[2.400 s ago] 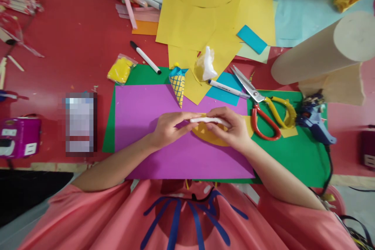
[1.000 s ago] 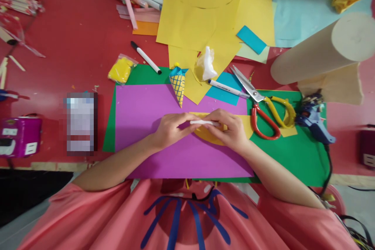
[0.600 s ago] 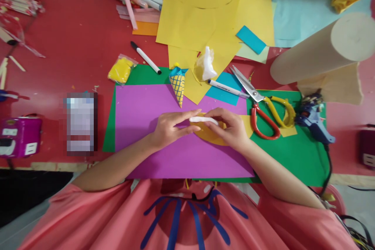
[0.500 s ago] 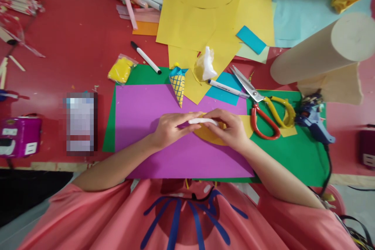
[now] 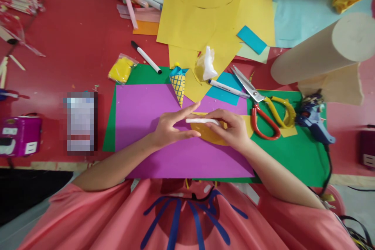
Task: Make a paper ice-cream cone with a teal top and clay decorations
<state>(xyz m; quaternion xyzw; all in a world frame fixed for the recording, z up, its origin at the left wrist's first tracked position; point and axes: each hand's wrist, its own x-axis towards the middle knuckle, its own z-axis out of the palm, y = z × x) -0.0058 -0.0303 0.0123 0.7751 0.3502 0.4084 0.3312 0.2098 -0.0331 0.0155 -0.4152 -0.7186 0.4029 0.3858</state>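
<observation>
A slim roll of white modelling clay [image 5: 197, 120] is pinched between the thumb and fingers of my right hand [image 5: 233, 127]. Its free end points left. My left hand [image 5: 170, 129] is open around that end, with thumb and fingers spread above and below it; no grip shows there. Under both hands lies a rounded piece of yellow-orange paper [image 5: 209, 136] on a purple sheet [image 5: 175, 160]. Just beyond my left hand is a small paper cone [image 5: 178, 85] with a blue grid pattern and blue top.
Red-and-yellow-handled scissors [image 5: 254, 95], a marker [image 5: 228, 88] and a glue gun [image 5: 316, 119] lie to the right. Behind are a white lump in plastic [image 5: 208, 64], yellow paper [image 5: 205, 19] and a large pale roll [image 5: 310, 52]. A yellow clay packet [image 5: 122, 69] and a phone-like blurred object [image 5: 81, 123] lie left.
My left thumb and fingers have parted and let go of the clay roll's left end. My right hand still holds it, and the roll now looks straighter.
</observation>
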